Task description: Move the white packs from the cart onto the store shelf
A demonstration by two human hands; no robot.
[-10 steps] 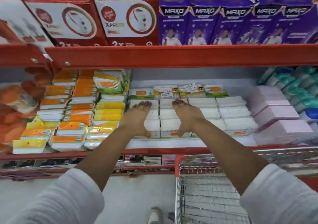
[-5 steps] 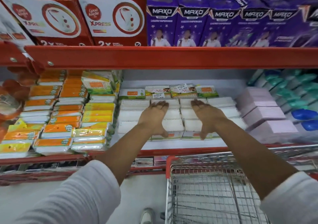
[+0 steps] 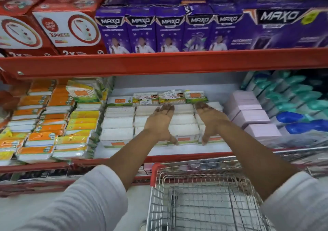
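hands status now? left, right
Left hand: open, flat on the stacked white packs, gripping nothing.
Right hand: open, flat on them too.

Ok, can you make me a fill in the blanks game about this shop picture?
1. Both hands, left hand and right hand, rest flat on the ____ packs.
2. The boxes on the shelf above that say MAXO are ____.
3. The wire cart has a ____ corner handle.
4. The boxes just right of the packs are ____.

Missing words: white; purple; red; pink
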